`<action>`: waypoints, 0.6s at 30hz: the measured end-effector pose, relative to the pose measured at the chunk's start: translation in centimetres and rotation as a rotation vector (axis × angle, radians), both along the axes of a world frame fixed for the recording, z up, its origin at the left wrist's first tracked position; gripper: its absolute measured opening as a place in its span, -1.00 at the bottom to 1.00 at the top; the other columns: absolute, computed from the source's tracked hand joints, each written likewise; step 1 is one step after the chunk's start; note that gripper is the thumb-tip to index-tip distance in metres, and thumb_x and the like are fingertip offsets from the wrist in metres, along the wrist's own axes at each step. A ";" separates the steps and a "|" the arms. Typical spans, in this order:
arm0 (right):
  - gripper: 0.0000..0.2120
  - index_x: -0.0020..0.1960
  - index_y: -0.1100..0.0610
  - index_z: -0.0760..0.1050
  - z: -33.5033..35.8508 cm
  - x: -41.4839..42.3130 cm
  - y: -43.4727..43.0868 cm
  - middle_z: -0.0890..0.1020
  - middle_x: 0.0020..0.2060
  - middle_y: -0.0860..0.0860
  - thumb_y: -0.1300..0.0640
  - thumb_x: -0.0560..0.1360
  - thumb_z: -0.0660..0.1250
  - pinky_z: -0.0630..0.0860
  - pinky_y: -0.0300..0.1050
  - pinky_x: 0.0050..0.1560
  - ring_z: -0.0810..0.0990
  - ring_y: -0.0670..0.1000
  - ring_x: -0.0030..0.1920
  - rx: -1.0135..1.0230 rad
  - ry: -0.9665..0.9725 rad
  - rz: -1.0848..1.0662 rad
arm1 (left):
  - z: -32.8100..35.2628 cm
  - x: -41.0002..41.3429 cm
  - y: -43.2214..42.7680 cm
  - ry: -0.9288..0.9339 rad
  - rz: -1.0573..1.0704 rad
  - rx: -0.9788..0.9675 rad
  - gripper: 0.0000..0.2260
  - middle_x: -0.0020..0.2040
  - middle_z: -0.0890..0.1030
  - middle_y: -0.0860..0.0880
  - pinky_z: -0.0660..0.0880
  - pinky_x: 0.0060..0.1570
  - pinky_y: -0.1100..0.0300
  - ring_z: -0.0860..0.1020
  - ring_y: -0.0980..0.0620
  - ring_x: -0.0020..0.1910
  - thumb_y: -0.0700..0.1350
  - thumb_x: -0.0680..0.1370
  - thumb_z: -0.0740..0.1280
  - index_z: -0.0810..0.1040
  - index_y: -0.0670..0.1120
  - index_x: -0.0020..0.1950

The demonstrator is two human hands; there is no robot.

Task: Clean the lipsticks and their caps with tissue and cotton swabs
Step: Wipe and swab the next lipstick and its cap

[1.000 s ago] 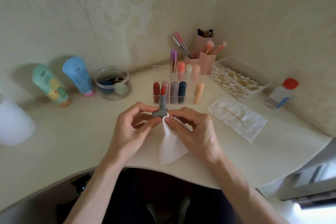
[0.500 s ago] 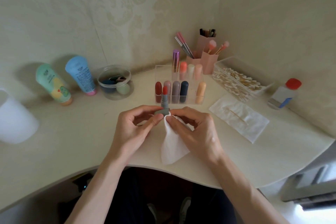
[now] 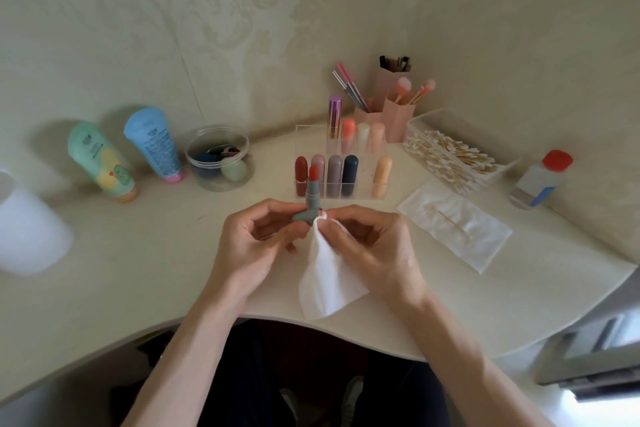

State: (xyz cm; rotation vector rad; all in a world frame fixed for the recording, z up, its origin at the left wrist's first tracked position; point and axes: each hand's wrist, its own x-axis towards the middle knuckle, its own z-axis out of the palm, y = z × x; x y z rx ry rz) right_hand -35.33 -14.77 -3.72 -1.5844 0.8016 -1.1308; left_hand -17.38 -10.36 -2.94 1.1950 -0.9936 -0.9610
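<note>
Pinching a grey lipstick (image 3: pixel 313 189) — red tip up — the left hand (image 3: pixel 256 243) faces the right hand (image 3: pixel 370 246), pinching red-smudged tissue (image 3: pixel 325 281) at its base.

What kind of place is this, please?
Probably a home dressing table in a room corner: a clear organizer of lipsticks, pink cups of makeup brushes and a box of cotton swabs stand against a wallpapered wall.

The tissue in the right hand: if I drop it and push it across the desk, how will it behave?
Likely floppy: the tissue hangs in soft folds from the right hand's pinch. Probably very light, so a push may bunch it rather than slide it.
</note>
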 end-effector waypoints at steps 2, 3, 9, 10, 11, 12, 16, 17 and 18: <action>-0.85 0.04 0.19 0.75 0.6 -0.3 -0.1 0.78 -0.15 0.01 0.13 0.55 0.48 0.54 -0.23 -0.15 0.65 -0.08 -0.20 0.083 -0.173 -0.072 | -0.1 0.5 0.0 0.053 0.006 -0.013 -0.84 -0.10 0.76 -0.10 0.56 -0.31 0.26 0.65 0.04 -0.26 -0.34 0.52 0.44 0.70 -0.21 0.08; -0.83 0.04 0.17 0.75 0.6 -0.7 -0.3 0.76 -0.16 0.02 0.09 0.56 0.47 0.53 -0.16 -0.15 0.64 -0.05 -0.19 0.096 -0.220 -0.125 | 0.0 0.7 0.1 0.065 0.012 -0.014 -0.84 -0.07 0.76 -0.13 0.57 -0.30 0.24 0.65 0.01 -0.24 -0.29 0.54 0.42 0.70 -0.22 0.11; -0.81 0.14 0.17 0.72 0.4 -1.9 -0.8 0.71 -0.09 0.29 0.10 0.61 0.43 0.47 0.03 -0.06 0.59 0.08 -0.12 0.071 -0.171 -0.148 | 0.2 0.6 0.4 0.087 0.005 0.013 -0.80 -0.03 0.76 -0.14 0.58 -0.28 0.22 0.67 -0.01 -0.19 -0.16 0.52 0.43 0.72 -0.14 0.12; -0.82 0.15 0.17 0.72 0.3 -1.7 -0.8 0.71 -0.10 0.29 0.13 0.62 0.44 0.47 -0.01 -0.08 0.59 0.07 -0.13 0.068 -0.144 -0.123 | 0.2 0.6 0.4 0.089 0.003 0.015 -0.80 -0.03 0.76 -0.14 0.57 -0.28 0.22 0.66 -0.01 -0.19 -0.18 0.52 0.43 0.72 -0.14 0.12; -0.84 0.15 0.18 0.72 0.3 -1.5 -0.7 0.73 -0.13 0.24 0.16 0.62 0.45 0.48 -0.06 -0.09 0.60 0.03 -0.14 0.075 -0.123 -0.100 | 0.1 0.6 0.4 0.091 0.003 0.015 -0.81 -0.02 0.76 -0.14 0.56 -0.29 0.22 0.65 -0.01 -0.20 -0.19 0.52 0.43 0.72 -0.15 0.12; -0.85 0.14 0.19 0.73 0.4 -1.4 -0.7 0.76 -0.14 0.15 0.18 0.61 0.46 0.51 -0.13 -0.09 0.63 -0.02 -0.14 0.089 -0.102 -0.081 | 0.1 0.5 0.4 0.090 -0.001 0.015 -0.81 -0.03 0.76 -0.14 0.56 -0.30 0.22 0.65 0.00 -0.21 -0.20 0.52 0.44 0.72 -0.15 0.11; -0.87 0.11 0.18 0.75 0.7 -0.8 -0.3 0.79 -0.06 0.00 0.24 0.58 0.48 0.56 -0.30 0.00 0.70 -0.12 -0.06 0.110 -0.038 -0.010 | 0.0 0.1 0.3 0.022 -0.031 0.015 -0.79 -0.14 0.75 -0.08 0.55 -0.29 0.26 0.61 0.04 -0.26 -0.17 0.47 0.47 0.74 -0.12 0.10; -0.88 0.09 0.17 0.76 0.8 -0.7 -0.2 0.79 -0.06 -0.01 0.24 0.58 0.48 0.56 -0.32 0.00 0.70 -0.15 -0.06 0.120 -0.031 -0.005 | 0.0 0.1 0.3 0.007 -0.033 0.017 -0.78 -0.19 0.73 -0.07 0.54 -0.27 0.28 0.59 0.06 -0.28 -0.17 0.46 0.47 0.74 -0.11 0.10; -0.89 0.07 0.16 0.76 0.9 -0.7 -0.2 0.79 -0.07 -0.03 0.22 0.58 0.48 0.55 -0.33 0.00 0.69 -0.16 -0.07 0.134 -0.020 -0.003 | 0.0 0.1 0.3 -0.008 -0.035 0.018 -0.77 -0.23 0.71 -0.07 0.54 -0.26 0.29 0.58 0.07 -0.30 -0.16 0.46 0.47 0.74 -0.11 0.11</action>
